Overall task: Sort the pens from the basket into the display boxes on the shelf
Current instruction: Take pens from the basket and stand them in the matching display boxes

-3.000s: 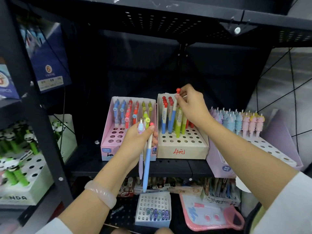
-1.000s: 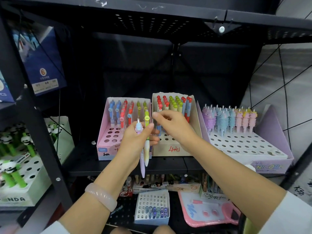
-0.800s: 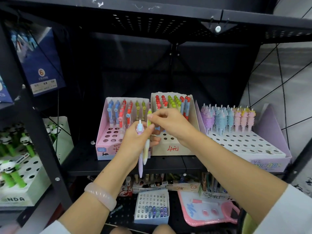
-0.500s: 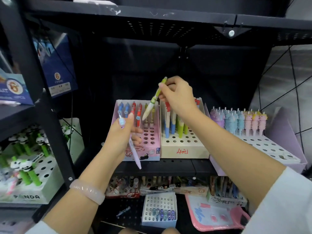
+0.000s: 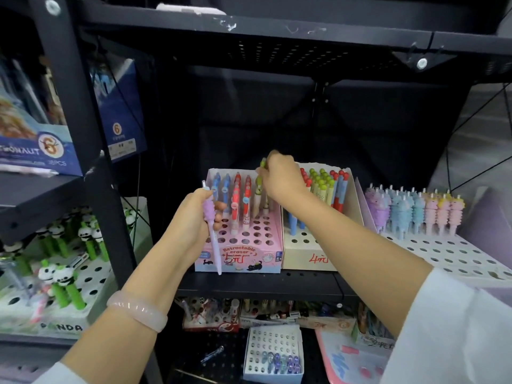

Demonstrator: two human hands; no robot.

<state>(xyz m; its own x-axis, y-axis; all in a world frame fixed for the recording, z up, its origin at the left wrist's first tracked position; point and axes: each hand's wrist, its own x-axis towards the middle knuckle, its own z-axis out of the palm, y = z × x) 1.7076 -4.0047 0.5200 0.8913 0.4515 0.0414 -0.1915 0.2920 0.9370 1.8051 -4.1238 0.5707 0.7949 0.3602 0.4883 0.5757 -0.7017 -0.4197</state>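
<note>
- Green pen (image 5: 263,163): it was pinched near its top by the right hand (image 5: 279,177), whose fingers curled round it above the back rows of the pink display box (image 5: 240,252); most of its barrel was hidden behind the hand, so whether its tip sat in a hole could not be told.
- Purple pen (image 5: 212,231): the left hand (image 5: 191,227) gripped it, fingers wrapped round the bumpy purple grip, the clicker pointing up and the pale barrel hanging down in front of the pink box's left front corner.
- The left wrist wore a pale pink bangle (image 5: 137,310); the right arm ended in a white sleeve (image 5: 454,325).
- The pink box stood on the black shelf (image 5: 263,284), its back rows filled with blue, red and green pens, its front holes open.
- Just beside it on the right stood a cream display box (image 5: 310,254) with red- and green-topped pens at the back and a red handwritten mark on the front.
- Further right, a lilac display box (image 5: 448,253) held purple, blue and pink pens in its rear rows.
- Left of the shelf post, a white box (image 5: 59,327) marked PANDA held green panda pens.
- Below the shelf sat a small white box (image 5: 273,353) with a few purple pieces in it.
</note>
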